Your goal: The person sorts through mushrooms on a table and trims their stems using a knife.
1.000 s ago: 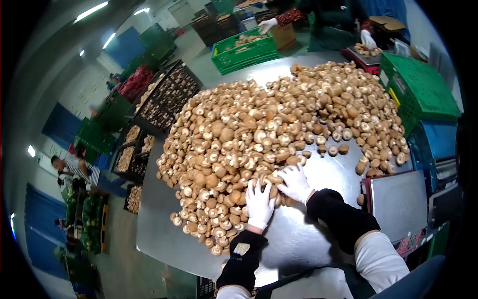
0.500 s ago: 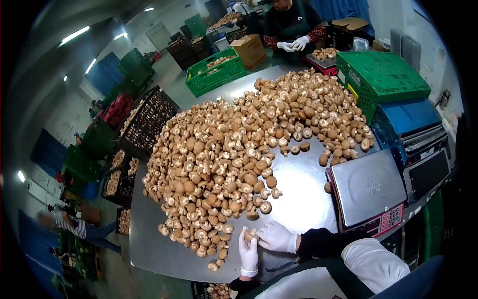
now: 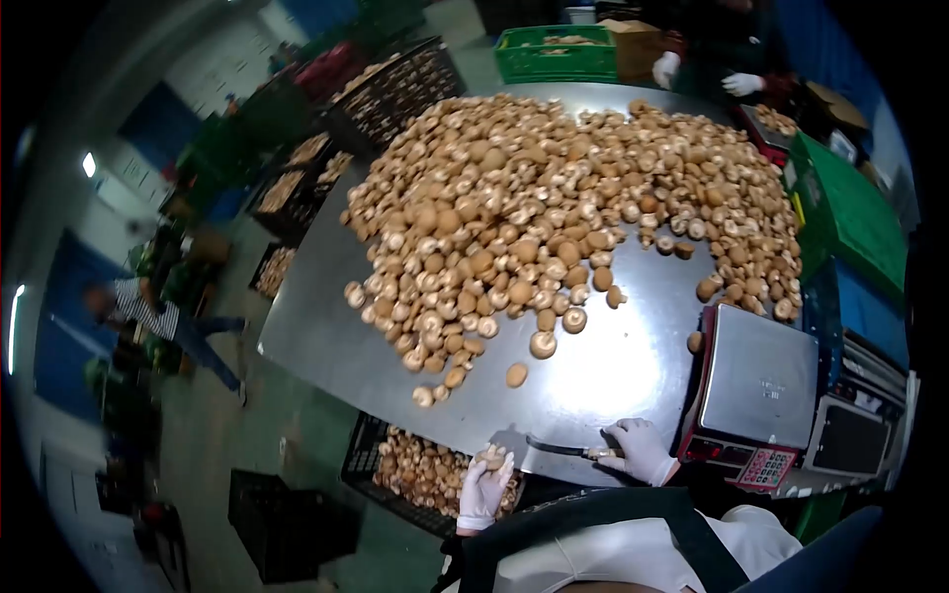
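My left hand (image 3: 481, 491), white-gloved, holds a mushroom (image 3: 491, 457) at the table's near edge, above a black crate of mushrooms (image 3: 415, 478). To the right, my right hand (image 3: 638, 450) is closed on the handle of a curved knife (image 3: 559, 448), whose dark blade points left over the metal table (image 3: 474, 416). A large heap of mushrooms (image 3: 494, 198) covers the far part of the table, with a few loose ones at its near edge.
A scale (image 3: 756, 381) stands at the right beside a green crate (image 3: 850, 212). Across the table are a co-worker's gloved hands (image 3: 743, 84) and a green crate (image 3: 556, 54). Black crates of mushrooms (image 3: 395, 94) stand at the left. A person (image 3: 163, 321) is farther off.
My hands have drawn back from the heap to the near edge and moved apart. The knife is now in my right hand and a mushroom in my left. The view has shifted.
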Demonstrator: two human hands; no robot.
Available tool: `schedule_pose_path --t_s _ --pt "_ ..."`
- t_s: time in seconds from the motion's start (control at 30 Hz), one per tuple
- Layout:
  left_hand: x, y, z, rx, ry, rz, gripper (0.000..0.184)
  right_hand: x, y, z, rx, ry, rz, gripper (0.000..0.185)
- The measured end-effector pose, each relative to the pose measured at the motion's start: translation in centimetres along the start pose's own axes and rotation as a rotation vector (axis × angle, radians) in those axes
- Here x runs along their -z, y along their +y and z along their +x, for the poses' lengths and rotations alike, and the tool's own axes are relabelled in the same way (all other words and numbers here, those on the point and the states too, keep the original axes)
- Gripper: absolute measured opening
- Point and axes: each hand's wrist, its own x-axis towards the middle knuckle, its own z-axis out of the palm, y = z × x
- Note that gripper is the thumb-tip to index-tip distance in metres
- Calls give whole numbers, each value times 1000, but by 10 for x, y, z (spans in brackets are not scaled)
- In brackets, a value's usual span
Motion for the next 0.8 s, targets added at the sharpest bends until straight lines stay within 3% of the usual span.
schedule_pose_path --t_s 0.13,0.2,0.27,0.33,0.43,0.53,0.67,0.8 --pt "0 -13 -13 -121 -41 38 40 -24 9 1 177 -83 -164 40" --pt "-3 -13 -20 -84 -67 -16 42 -24 2 20 36 -264 -153 31" --pt "-5 -14 -27 -74 -82 -71 43 -29 -3 28 -119 -238 197 25" --pt "0 -18 -32 -76 -127 -74 45 -15 -27 37 21 -158 467 25" --pt "-12 -17 -46 -43 -135 -94 41 -2 -62 45 142 -347 733 30" --pt "-15 -14 -60 -6 -199 -172 39 18 -91 51 309 -492 576 26" --pt "-32 -8 -86 -86 -31 9 36 19 -110 56 409 -563 337 18" --pt "-33 -6 -101 -110 -10 81 39 1 -116 59 579 -351 266 18"
